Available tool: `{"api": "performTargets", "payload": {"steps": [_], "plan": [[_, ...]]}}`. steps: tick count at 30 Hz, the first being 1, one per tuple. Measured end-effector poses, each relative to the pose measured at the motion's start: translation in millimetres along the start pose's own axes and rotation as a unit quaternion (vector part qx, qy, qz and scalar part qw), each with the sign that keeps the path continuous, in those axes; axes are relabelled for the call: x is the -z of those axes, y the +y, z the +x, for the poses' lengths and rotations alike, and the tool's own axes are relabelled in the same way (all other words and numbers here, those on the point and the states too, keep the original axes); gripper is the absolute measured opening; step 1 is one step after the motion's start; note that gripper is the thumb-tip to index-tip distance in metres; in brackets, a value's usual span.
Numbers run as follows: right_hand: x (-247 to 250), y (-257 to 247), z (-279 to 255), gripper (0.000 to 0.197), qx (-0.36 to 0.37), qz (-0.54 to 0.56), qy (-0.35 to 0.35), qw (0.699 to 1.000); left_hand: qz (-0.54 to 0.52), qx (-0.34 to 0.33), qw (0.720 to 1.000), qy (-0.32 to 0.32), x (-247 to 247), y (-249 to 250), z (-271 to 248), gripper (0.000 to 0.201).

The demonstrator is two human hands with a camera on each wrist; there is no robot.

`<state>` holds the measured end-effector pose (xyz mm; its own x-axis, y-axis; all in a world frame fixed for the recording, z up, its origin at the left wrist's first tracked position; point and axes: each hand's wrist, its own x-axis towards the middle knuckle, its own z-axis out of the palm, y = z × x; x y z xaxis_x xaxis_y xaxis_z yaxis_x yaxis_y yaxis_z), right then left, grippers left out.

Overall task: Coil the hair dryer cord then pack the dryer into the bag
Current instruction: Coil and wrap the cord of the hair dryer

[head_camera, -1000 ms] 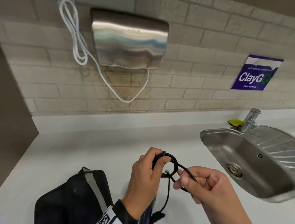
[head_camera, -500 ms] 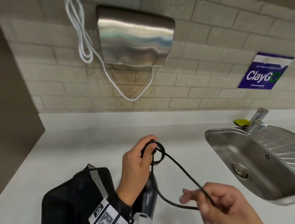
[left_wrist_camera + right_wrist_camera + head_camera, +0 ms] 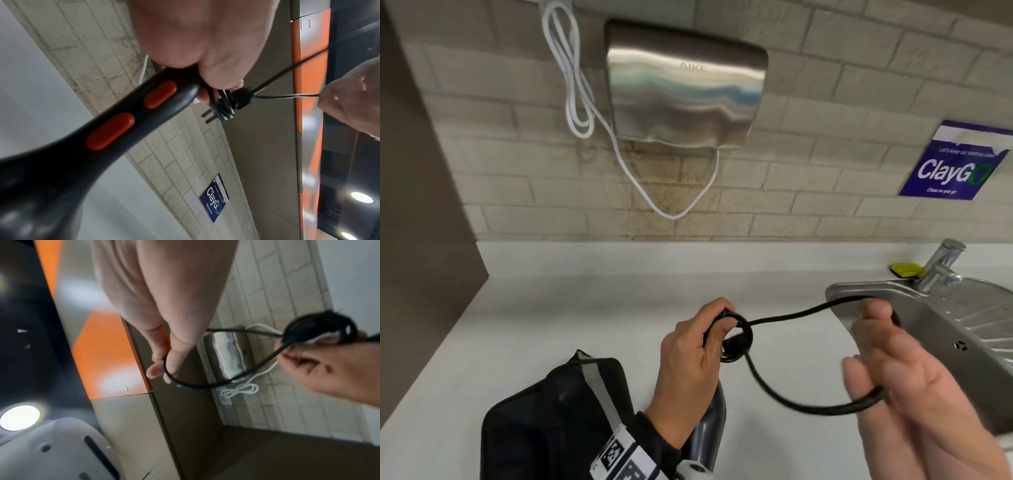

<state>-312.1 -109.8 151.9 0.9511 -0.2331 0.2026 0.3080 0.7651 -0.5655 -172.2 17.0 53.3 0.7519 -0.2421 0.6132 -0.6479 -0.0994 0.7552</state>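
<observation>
White countertop [image 3: 592, 308] beside steel sink [image 3: 941, 342]: left hand [image 3: 695, 353] clamping small black cord coil [image 3: 736, 337] against dark hair dryer handle [image 3: 144, 104], right hand [image 3: 914, 394] hooking free loop; mid-coiling, next wrap needing slack; black bag [image 3: 551, 418] waiting below.

1. The left hand [image 3: 690, 363] is bare, and a dark sleeve cuff [image 3: 654, 433] ends at its wrist.
2. Over that sleeve sits a white band [image 3: 619, 459] printed with black square code markers.
3. A white, rounded device casing [image 3: 693, 470] sits just beside the band.
4. The right hand [image 3: 924, 404] is bare, with no sleeve in view.
5. Its wrist carries a white rounded housing [image 3: 61, 451] with dark slots and a small round hole.
</observation>
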Motion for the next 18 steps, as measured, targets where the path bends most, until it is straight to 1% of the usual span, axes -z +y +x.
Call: {"api": "performTargets", "payload": {"steps": [1, 3, 4, 5, 6, 7, 9, 10, 11, 12, 13, 14, 15, 16, 17, 18], "plan": [[-3.5, -2.2, 0.5, 0.040, -0.016, 0.013, 0.019, 1.000, 0.006, -0.001, 1.000, 0.001, -0.9, 0.2, -0.4, 0.008], [-11.6, -6.5, 0.3, 0.031, -0.075, 0.057, 0.034, 0.995, 0.010, -0.001, 1.000, 0.003, -2.0, 0.2, -0.8, 0.013], [-13.9, -8.4, 1.8, 0.031, -0.108, 0.086, 0.041, 0.990, 0.009, -0.002, 1.000, 0.003, -1.8, 0.0, -0.9, 0.014], [-11.9, -12.3, 3.2, 0.035, -0.130, 0.118, 0.039, 0.984, 0.007, -0.005, 1.000, 0.003, -1.1, -0.3, -0.7, 0.015], [-8.4, -17.1, 4.1, 0.042, -0.134, 0.117, 0.042, 0.983, 0.006, -0.007, 1.000, 0.004, 0.1, -0.8, 0.0, 0.016], [-0.7, -23.2, 5.9, 0.044, -0.123, 0.081, 0.046, 0.988, 0.006, -0.008, 1.000, 0.007, 1.6, -1.7, 1.0, 0.017], [5.0, -28.9, 6.4, 0.043, -0.095, -0.014, 0.055, 0.994, 0.012, -0.006, 1.000, 0.019, 5.2, -5.4, 3.8, 0.016], [1.6, -30.6, 9.8, 0.045, -0.085, -0.077, 0.039, 0.993, 0.015, -0.001, 1.000, 0.025, 7.1, -7.9, 4.7, 0.016], [3.9, -32.6, 12.7, 0.052, -0.097, -0.140, 0.011, 0.985, 0.016, 0.005, 0.999, 0.031, 8.9, -10.2, 5.4, 0.015], [4.1, -41.5, 11.0, 0.067, -0.119, -0.226, 0.028, 0.966, 0.018, 0.008, 0.999, 0.035, 10.4, -12.3, 5.8, 0.015], [3.6, -48.5, 8.0, 0.076, -0.122, -0.318, 0.041, 0.939, 0.020, 0.007, 0.999, 0.036, 11.8, -13.7, 5.7, 0.016], [5.0, -57.4, 7.2, 0.081, -0.126, -0.359, 0.055, 0.923, 0.021, 0.004, 0.999, 0.035, 12.8, -14.6, 5.2, 0.016], [4.2, -65.3, 6.2, 0.085, -0.147, -0.358, 0.039, 0.921, 0.021, 0.001, 0.999, 0.033, 13.2, -14.4, 4.8, 0.017], [3.7, -71.6, 4.5, 0.085, -0.170, -0.324, 0.006, 0.931, 0.021, -0.003, 0.999, 0.030, 12.9, -13.9, 4.6, 0.018], [1.1, -76.1, 2.0, 0.079, -0.183, -0.286, 0.005, 0.941, 0.022, -0.005, 0.999, 0.027, 12.2, -12.7, 4.9, 0.019], [-1.1, -78.6, 1.1, 0.074, -0.185, -0.292, 0.024, 0.938, 0.024, -0.005, 0.999, 0.023, 10.9, -12.0, 4.5, 0.020]]}}
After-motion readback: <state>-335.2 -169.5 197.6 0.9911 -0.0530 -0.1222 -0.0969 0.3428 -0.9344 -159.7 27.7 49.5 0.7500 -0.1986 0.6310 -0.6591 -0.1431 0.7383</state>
